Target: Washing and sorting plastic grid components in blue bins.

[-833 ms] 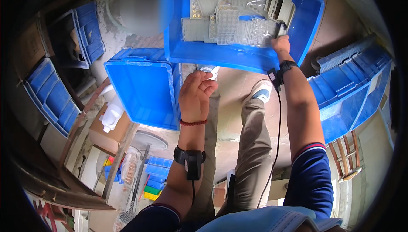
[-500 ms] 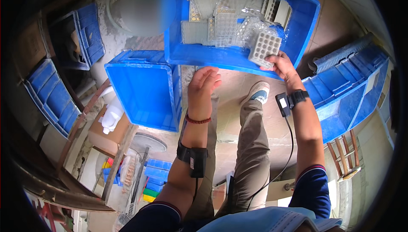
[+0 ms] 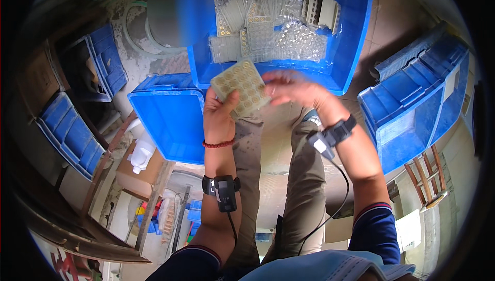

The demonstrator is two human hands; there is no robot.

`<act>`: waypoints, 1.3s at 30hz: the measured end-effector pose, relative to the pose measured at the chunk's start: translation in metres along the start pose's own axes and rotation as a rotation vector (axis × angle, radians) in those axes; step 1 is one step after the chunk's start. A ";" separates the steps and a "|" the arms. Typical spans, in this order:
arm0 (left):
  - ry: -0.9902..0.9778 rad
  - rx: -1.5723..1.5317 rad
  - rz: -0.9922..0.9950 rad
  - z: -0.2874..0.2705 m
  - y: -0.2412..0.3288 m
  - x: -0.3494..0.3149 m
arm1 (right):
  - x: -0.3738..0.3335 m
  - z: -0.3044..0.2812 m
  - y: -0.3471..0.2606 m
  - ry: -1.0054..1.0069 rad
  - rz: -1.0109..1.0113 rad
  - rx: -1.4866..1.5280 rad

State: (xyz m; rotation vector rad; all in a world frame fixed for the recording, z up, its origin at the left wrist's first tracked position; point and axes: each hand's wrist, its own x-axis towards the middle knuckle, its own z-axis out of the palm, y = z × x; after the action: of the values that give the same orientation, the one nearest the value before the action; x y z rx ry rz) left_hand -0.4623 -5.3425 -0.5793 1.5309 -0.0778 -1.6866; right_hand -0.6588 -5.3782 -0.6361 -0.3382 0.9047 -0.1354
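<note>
My left hand (image 3: 219,113) grips a blister tray (image 3: 240,86) of clear plastic with rows of round, gold-rimmed parts. Its thumb lies across the tray's face, which is tilted up in front of the near wall of a big blue bin (image 3: 356,49). Just right of the tray, my right hand (image 3: 301,91) is smeared by motion; its fingers look stretched out and apart, with nothing seen in them. Whether they touch the tray's edge I cannot tell. In the bin lie fanned stacks of similar clear trays (image 3: 260,33), and bubble-like clear plastic (image 3: 301,41) at their right.
A second blue bin (image 3: 175,121) stands at the left, nothing seen inside it. More blue bins (image 3: 412,111) are stacked at the right. A white bottle (image 3: 142,155) lies on a cardboard box (image 3: 129,173) at lower left. A cable (image 3: 345,188) hangs from my right wrist.
The tray has come out of the bin's near right corner, leftward, from my right hand into my left. My right hand has moved left and let go of it. The view has shifted slightly.
</note>
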 end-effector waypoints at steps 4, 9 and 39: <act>0.113 -0.044 0.091 -0.009 0.000 0.008 | 0.039 -0.112 0.042 0.816 0.154 -0.113; 0.194 -0.088 0.132 -0.010 0.011 0.008 | 0.066 -0.190 0.069 0.965 0.274 -0.244; 0.244 -0.087 0.184 -0.001 0.014 0.018 | 0.160 -0.178 0.091 0.867 0.275 -0.109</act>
State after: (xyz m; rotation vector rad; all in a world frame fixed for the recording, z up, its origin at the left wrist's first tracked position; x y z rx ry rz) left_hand -0.4528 -5.3617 -0.5859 1.6006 -0.0159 -1.3335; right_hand -0.7036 -5.3751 -0.8885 -0.2471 1.8107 0.0318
